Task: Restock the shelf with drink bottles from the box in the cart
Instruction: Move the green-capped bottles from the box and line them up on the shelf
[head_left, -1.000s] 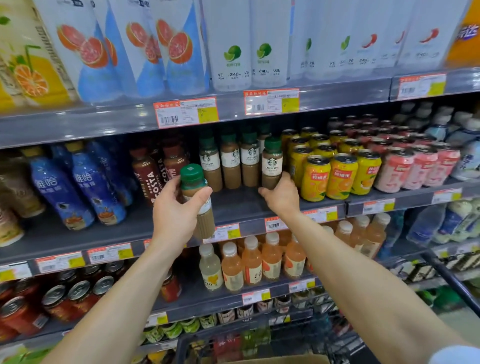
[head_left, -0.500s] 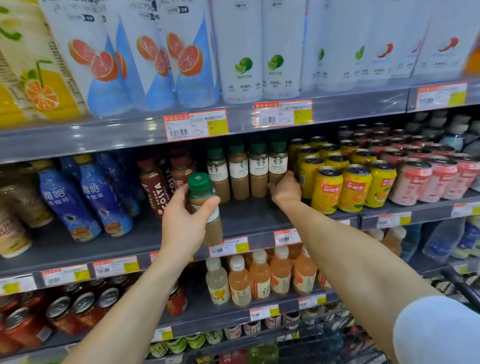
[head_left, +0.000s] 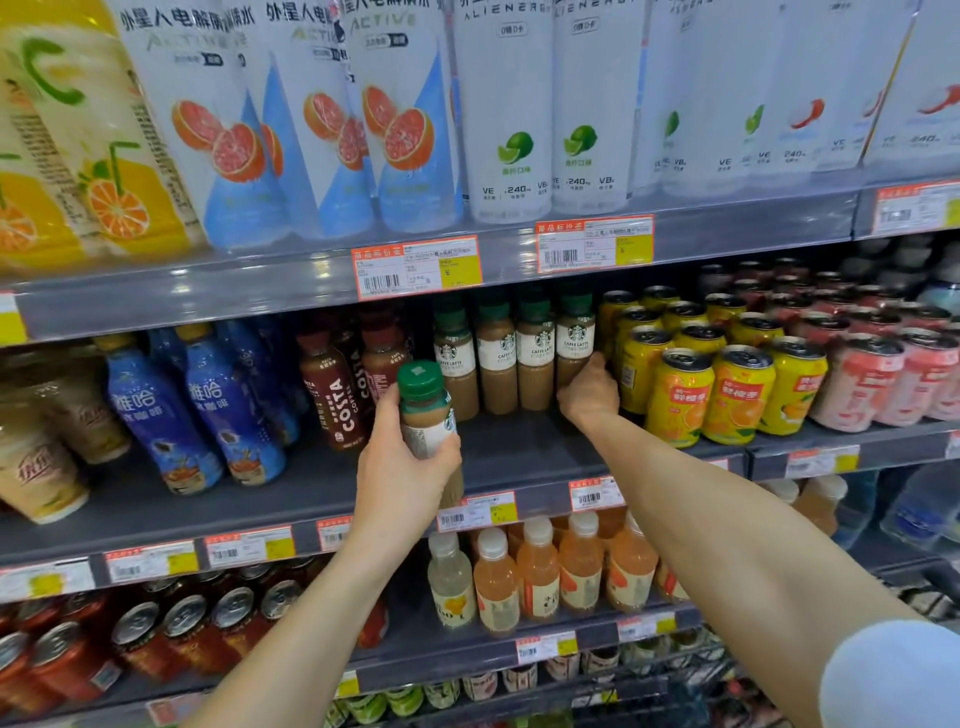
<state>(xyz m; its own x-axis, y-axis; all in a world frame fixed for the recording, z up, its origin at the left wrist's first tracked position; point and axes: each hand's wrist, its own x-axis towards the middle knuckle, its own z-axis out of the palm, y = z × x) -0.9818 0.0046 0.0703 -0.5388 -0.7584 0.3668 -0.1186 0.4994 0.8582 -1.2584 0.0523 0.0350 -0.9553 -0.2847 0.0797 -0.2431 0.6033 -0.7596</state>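
Green-capped bottle (head_left: 423, 410) in left hand (head_left: 402, 483), right hand (head_left: 589, 397) gripping shelved bottle (head_left: 574, 338)

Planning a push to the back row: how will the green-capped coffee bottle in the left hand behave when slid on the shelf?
The coffee bottle looks full to the neck, so probably heavy for its size. Tall and narrow, it may tip if pushed near the cap. The left hand wraps it without denting, so likely rigid.
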